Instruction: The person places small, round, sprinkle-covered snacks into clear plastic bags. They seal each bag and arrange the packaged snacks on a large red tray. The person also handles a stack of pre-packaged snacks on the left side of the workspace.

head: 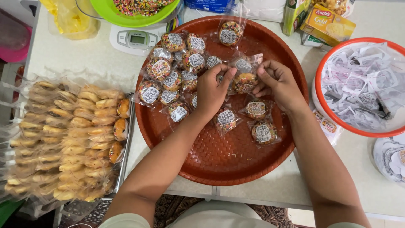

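Both hands meet over a round red-brown woven tray (236,169). My left hand (213,90) and my right hand (278,82) pinch one clear-wrapped sprinkled pastry (244,81) between them, fingers at its top edge. A cluster of several wrapped pastries with round labels (173,80) lies on the tray's left half. Three more wrapped pastries (257,109) lie just below my right hand. One single packet (230,33) rests at the tray's far rim.
A metal tray of several bagged plain pastries (71,139) fills the left. A digital scale (136,39) and a green bowl of sprinkles (135,10) stand behind. A red-rimmed bowl of label backing paper (363,84) sits right; a yellow box (327,23) is at the back.
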